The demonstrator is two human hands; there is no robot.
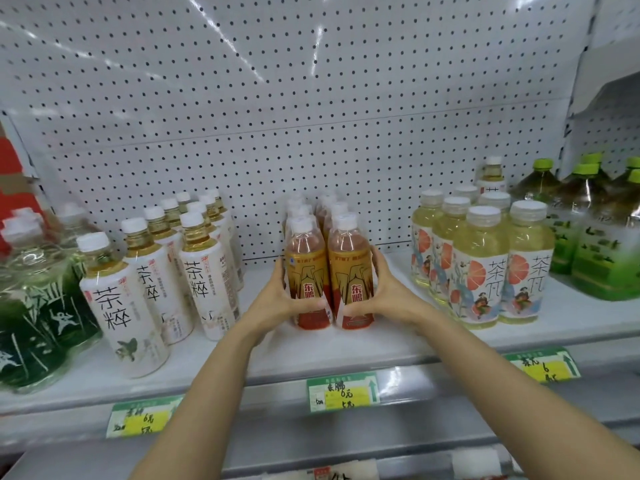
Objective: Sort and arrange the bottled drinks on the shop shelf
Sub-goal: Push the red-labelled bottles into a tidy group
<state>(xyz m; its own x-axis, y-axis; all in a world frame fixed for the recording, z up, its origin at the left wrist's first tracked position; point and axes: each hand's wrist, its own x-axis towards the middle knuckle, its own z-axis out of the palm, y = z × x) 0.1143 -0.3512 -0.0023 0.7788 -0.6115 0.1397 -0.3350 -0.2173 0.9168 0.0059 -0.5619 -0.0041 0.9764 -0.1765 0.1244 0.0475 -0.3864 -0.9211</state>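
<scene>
Left hand: the left hand (277, 299) curls round the front-left orange-labelled bottle (306, 271), fingers wrapped on its outer side, thumb across the lower label; the grip is closed on the bottle.
Right hand: the right hand (384, 292) mirrors it on the front-right orange-labelled bottle (350, 271), fingers behind its outer side, thumb low on the front; that grip is likewise closed on its bottle.
Front pair: the two bottles stand upright and touching, side by side, mid-shelf, near the front edge of the white shelf (346, 348).
Rows behind: more bottles of the same drink (313, 206) stand in two rows running back toward the pegboard back panel (311, 98); only their white caps and shoulders show.
To the left: white-labelled tea bottles (156, 271) stand in rows, apart from the centre pair; further left, large clear bottles with dark green labels (38, 320), blurred at the edge of view.
To the right: pale yellow tea bottles with a grapefruit label (485, 265) stand in rows, apart from the right hand; beyond them, large green-capped bottles (595, 237).
Shelf edge: three green and yellow price tags (343, 393) with handwritten figures sit on the front rail, one of them directly below the held pair.
Forearms: both bare arms reach up from the bottom of the view.
</scene>
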